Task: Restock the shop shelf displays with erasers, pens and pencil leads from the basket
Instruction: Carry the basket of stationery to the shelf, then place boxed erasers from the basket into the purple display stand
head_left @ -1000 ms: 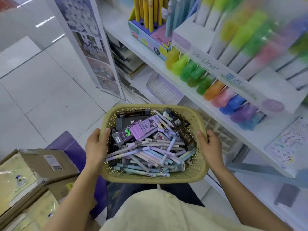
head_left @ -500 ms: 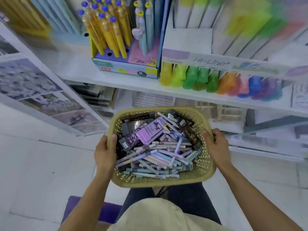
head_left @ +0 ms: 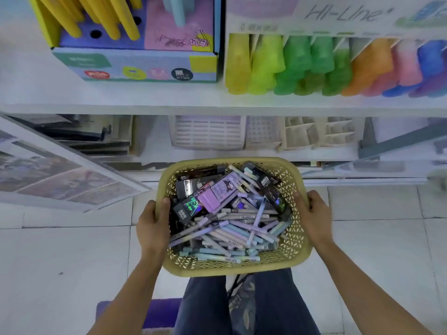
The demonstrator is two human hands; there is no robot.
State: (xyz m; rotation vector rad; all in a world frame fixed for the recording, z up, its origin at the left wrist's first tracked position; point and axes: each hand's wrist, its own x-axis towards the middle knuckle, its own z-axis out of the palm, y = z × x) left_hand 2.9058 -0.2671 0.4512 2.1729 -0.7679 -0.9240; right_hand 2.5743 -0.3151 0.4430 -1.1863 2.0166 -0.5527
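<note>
Left hand [head_left: 153,223] and right hand [head_left: 314,218] each grip one side rim of the yellow perforated basket [head_left: 232,267], thumbs hooked over the edge. The basket is held above the tiled floor [head_left: 60,250], just in front of the white shelf [head_left: 121,102]. Its near half holds a loose heap of pastel pens [head_left: 229,228]. Its far half holds a purple eraser pack [head_left: 217,194] among dark packets [head_left: 193,187]. On the shelf stand a display box [head_left: 135,64] of yellow barrels and, to its right, a highlighter display [head_left: 314,66].
</note>
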